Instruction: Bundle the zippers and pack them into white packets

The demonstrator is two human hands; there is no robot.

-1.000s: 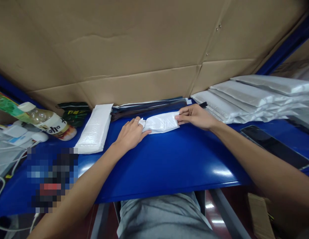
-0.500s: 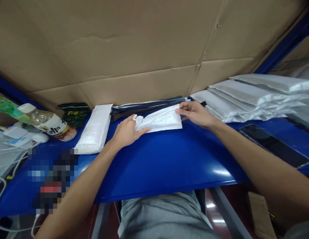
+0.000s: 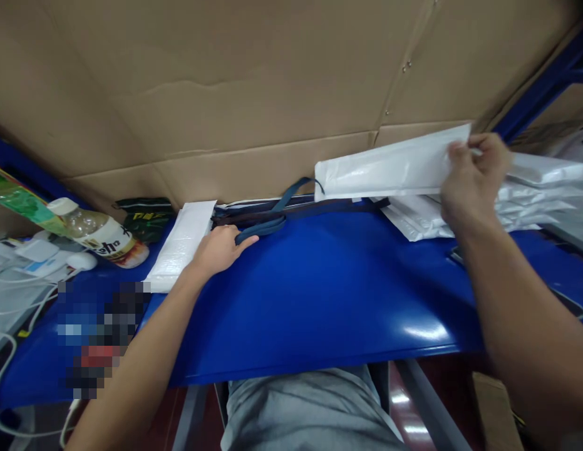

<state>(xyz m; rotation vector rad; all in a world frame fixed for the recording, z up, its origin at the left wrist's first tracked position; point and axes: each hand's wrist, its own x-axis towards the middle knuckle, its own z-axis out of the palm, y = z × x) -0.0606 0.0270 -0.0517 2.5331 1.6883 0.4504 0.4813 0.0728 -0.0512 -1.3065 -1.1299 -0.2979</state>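
My right hand (image 3: 474, 178), raised at the right, pinches the end of a white padded envelope (image 3: 385, 169). The envelope is held up off the table, tilted a little, in front of the cardboard. My left hand (image 3: 220, 249) is closed around a folded dark blue strap (image 3: 263, 230) just above the table. A loose strand of the strap rises and reaches the left end of the envelope; whether it comes from inside, I cannot tell. Beside my left wrist lies another white padded envelope (image 3: 181, 241). Dark flat strips (image 3: 314, 208) lie along the back of the table.
Several white padded envelopes are stacked (image 3: 535, 188) at the right, with a phone (image 3: 568, 302) partly behind my forearm. A bottle (image 3: 103, 238), a dark green packet (image 3: 145, 219) and white cables (image 3: 30, 313) are at the left. A cardboard sheet (image 3: 225, 113) stands behind the blue table (image 3: 319, 300).
My right hand has lifted the envelope up and to the right, out of my left hand. The blue strap now shows in my left hand, which has shifted slightly left.
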